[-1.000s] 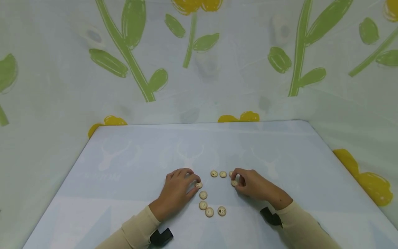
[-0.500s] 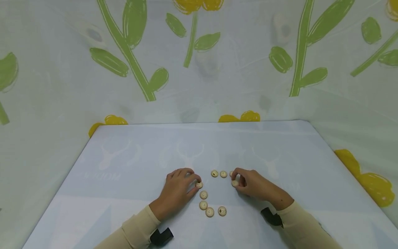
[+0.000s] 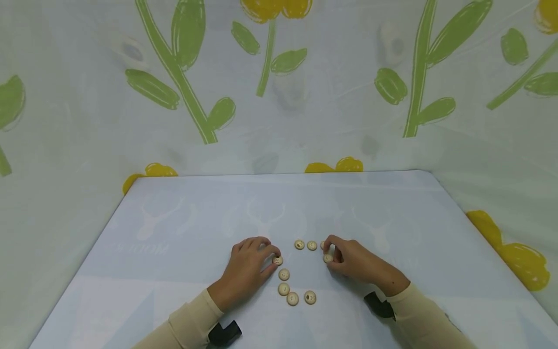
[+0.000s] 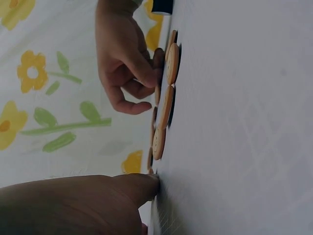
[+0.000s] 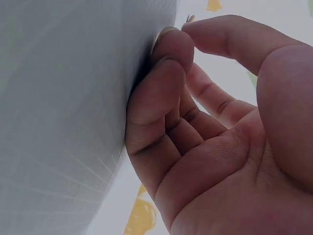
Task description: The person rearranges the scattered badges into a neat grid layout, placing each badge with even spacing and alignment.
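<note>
Small round wooden buttons with dark marks form an unclosed ring on the table. My left hand (image 3: pixel 245 270) pinches the button (image 3: pixel 277 261) at the ring's left side between thumb and index finger. On the right side, my right hand (image 3: pixel 359 261) pinches another button (image 3: pixel 328 259) with thumb and index finger. Partly hidden behind the right fingertips is a button (image 3: pixel 322 245) at the end of the upper row. In the left wrist view, several buttons (image 4: pixel 166 106) show edge-on, lying flat between both hands. Curled fingers (image 5: pixel 159 93) of the right hand cover its button in the right wrist view.
Two more buttons (image 3: pixel 312 245) lie in the upper row. Below the left hand, several others curve down to a lower button (image 3: pixel 310 297). A pale patterned cloth covers the table (image 3: pixel 196 208). Behind it hangs a flower-print curtain (image 3: pixel 322 111). Dark wrist devices (image 3: pixel 224 333) sit under both sleeves.
</note>
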Available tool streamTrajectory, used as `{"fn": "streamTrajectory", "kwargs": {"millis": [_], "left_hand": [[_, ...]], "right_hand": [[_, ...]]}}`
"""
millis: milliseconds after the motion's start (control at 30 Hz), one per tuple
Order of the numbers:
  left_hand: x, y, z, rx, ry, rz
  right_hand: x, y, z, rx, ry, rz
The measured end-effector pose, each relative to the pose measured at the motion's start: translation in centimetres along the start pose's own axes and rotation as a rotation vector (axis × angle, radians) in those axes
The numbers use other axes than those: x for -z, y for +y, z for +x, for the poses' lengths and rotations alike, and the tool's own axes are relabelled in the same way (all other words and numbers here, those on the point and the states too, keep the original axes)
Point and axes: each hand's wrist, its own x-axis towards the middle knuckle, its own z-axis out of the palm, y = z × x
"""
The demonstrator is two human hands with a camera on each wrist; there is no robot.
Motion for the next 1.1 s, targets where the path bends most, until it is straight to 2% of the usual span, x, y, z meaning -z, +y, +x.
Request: {"fn": "streamTrajectory", "kwargs": {"millis": [367,833,1100], "left_hand": [[-0.36,-0.12,-0.06,0.003,-0.002,0.033],[-0.15,-0.13,0.01,-0.017,0.003,0.042],[-0.18,-0.15,-0.11,-0.011,0.001,0.036]], "right_hand": [[-0.22,-0.07,0.00,-0.014,-0.014,0.017],[-0.16,-0.32,-0.43,0.049,-0.018,-0.030],[-0.11,-0.66,-0.62,0.082,-0.062,-0.061]]}}
